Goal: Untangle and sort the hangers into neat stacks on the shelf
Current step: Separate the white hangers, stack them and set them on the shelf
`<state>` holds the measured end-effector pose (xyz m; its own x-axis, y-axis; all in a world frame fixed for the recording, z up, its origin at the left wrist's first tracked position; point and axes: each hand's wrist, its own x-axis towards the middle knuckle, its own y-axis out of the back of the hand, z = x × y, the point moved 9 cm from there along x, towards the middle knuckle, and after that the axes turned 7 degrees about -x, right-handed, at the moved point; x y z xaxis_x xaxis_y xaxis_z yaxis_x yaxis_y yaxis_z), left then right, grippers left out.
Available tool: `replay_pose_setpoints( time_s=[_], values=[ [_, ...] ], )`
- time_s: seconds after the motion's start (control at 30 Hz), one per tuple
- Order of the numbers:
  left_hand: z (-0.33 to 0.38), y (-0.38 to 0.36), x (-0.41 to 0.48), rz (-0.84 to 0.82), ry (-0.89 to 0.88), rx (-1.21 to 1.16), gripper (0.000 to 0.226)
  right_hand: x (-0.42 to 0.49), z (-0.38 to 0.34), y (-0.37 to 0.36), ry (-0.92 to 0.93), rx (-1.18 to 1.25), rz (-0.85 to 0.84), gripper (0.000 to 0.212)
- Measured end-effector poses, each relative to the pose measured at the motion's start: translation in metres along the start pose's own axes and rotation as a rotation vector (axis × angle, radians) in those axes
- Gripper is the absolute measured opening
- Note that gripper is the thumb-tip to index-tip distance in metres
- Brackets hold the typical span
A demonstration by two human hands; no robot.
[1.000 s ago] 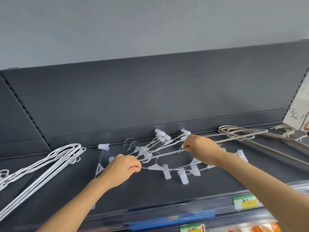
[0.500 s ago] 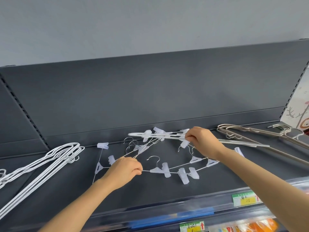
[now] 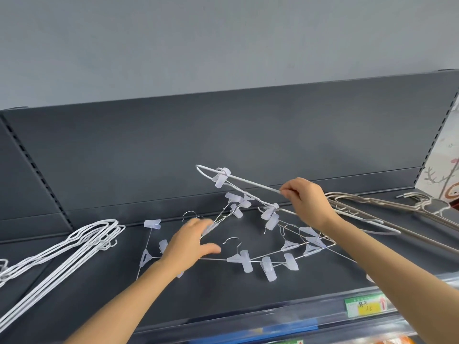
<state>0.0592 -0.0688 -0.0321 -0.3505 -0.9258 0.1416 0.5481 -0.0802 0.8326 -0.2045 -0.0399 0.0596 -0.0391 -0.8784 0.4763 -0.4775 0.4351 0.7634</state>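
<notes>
A tangle of thin metal clip hangers [image 3: 267,265] with pale plastic clips lies in the middle of the dark shelf [image 3: 223,301]. My right hand [image 3: 306,202] grips a white wire hanger [image 3: 248,181] and holds it raised above the tangle; several clips hang snagged on it. My left hand [image 3: 191,243] is blurred, with fingers spread over the left side of the tangle, touching a clip and holding nothing I can make out. A stack of white wire hangers [image 3: 82,242] lies at the left. Silvery beige hangers [image 3: 372,204] lie at the right.
The shelf's dark back panel [image 3: 223,135] rises just behind the hangers. A clear front rail carries a green and yellow price label [image 3: 367,306]. Bare shelf surface shows between the white stack and the tangle. A patterned white panel [image 3: 444,170] stands at the far right.
My right hand has lifted the white hanger higher, dragging clip hangers up with it. My left hand has let go of the wire it pinched and spread its fingers.
</notes>
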Motion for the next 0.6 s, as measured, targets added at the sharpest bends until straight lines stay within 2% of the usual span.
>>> replay_pose_setpoints(
  time_s=[0.17,0.23,0.33,0.4,0.53,0.6],
  values=[
    [0.026,0.054,0.026,0.310,0.062,-0.438,0.084,0.002,0.000,0.002,-0.008,0.004,-0.006,0.017],
    [0.036,0.068,0.040,0.340,0.044,-0.504,0.094,0.002,-0.002,0.003,0.003,0.009,-0.016,0.017],
    [0.044,0.071,0.056,0.293,0.040,-0.556,0.103,0.002,-0.002,0.009,0.017,0.011,-0.002,0.016],
    [0.045,0.070,0.063,0.303,0.055,-0.570,0.094,0.002,-0.001,0.014,0.027,0.014,0.018,0.016],
    [0.038,0.075,0.069,0.447,0.092,-0.613,0.039,0.000,0.002,0.019,0.026,0.019,-0.005,0.015],
    [0.036,0.075,0.071,0.495,0.100,-0.645,0.029,0.000,0.005,0.015,0.006,0.036,-0.051,0.014]
  ],
)
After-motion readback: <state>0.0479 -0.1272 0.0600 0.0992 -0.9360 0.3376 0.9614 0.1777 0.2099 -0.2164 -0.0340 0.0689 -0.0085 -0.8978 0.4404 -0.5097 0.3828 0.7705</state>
